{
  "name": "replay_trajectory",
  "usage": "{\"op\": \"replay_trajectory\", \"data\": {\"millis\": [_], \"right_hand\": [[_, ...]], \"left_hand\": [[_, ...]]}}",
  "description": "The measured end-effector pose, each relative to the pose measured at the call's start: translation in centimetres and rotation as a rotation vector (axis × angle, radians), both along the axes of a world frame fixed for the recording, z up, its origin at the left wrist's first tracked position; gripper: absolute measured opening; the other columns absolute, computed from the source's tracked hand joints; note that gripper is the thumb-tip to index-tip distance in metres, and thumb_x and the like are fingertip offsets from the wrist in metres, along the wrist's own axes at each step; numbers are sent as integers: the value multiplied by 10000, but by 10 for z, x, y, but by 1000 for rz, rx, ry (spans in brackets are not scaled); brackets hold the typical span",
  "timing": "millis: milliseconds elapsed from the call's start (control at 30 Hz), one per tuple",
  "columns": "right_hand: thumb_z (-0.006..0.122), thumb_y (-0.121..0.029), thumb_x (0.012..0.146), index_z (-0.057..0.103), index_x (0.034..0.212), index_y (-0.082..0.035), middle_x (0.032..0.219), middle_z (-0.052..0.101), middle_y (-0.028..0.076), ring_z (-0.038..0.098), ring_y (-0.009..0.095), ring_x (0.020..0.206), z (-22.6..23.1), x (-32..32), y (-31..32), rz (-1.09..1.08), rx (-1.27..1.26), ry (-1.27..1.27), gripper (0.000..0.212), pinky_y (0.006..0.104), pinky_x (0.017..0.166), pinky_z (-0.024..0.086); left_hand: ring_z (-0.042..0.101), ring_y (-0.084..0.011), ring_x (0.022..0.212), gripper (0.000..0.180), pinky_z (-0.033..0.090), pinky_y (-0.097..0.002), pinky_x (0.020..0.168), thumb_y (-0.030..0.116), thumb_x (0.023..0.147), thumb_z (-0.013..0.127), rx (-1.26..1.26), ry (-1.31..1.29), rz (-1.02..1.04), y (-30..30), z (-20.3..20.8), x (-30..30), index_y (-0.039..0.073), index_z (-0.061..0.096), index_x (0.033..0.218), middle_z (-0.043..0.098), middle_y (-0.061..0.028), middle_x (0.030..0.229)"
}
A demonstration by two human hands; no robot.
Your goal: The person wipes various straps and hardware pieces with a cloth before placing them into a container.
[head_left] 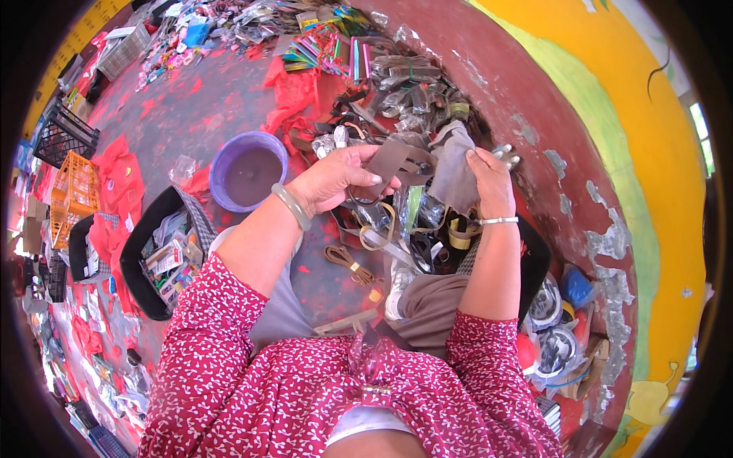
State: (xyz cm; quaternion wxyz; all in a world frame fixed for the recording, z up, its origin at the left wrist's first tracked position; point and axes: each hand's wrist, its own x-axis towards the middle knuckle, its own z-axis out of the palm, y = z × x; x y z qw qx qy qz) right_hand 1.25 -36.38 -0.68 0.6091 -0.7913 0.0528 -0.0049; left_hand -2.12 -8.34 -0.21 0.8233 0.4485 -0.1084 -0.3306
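Note:
My left hand [336, 180] is closed on a brown belt [391, 162], which looks flat and looped and is pinched between thumb and fingers. The belt reaches toward my right hand [492, 183], which grips a grey cloth [456, 169] that hangs down from the fingertips. Whether cloth and belt touch is hard to make out. Beneath both hands lies a heap of belts and straps, among them a tan strap [377, 235]. On the floor between my legs rests a bundled brown cord [349, 264], tied at its middle.
To the left stands a purple basin [217, 177] of murky water. Nearer me is a black-rimmed box [142, 284] of small packets. An orange crate [74, 191] stands farther left. Wrapped goods [412, 72] line the peeling red wall [527, 99] on the right.

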Motion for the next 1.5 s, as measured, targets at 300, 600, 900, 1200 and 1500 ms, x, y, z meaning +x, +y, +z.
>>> {"op": "replay_trajectory", "data": {"millis": [300,600,900,1200,1500], "right_hand": [[522,-114,839,543,1064,2,961,610,99,604,202,827,1,4,37,176,852,420,254,320,765,487],[576,-159,826,531,1061,-73,956,601,33,579,157,864,19,-10,94,272,876,401,255,314,750,473],[633,-69,755,536,809,-141,770,533,-73,483,52,719,10,6,55,254,416,138,133,198,637,353],[579,-122,795,542,811,-5,633,552,11,479,79,597,6,14,34,104,-450,-260,123,252,559,404],[570,-113,819,518,862,-43,702,520,35,479,83,648,31,-16,100,481,-219,-406,97,240,612,423]], "left_hand": [[591,-140,843,470,504,-280,735,79,782,600,1,43,100,-4,6,0,43,403,1208,564,-62,1023],[582,-111,790,384,490,-259,658,22,759,616,43,103,373,-5,7,1,48,465,1111,578,-23,932],[571,-86,773,431,457,-219,641,-13,720,617,223,13,451,21,12,3,41,477,1124,592,-18,915],[577,-125,787,339,482,-256,675,0,777,526,300,137,268,24,-6,5,30,486,1113,567,-55,952],[583,-134,742,336,479,-246,656,17,753,541,408,69,45,11,-3,-5,27,506,1087,598,-56,883]]}}
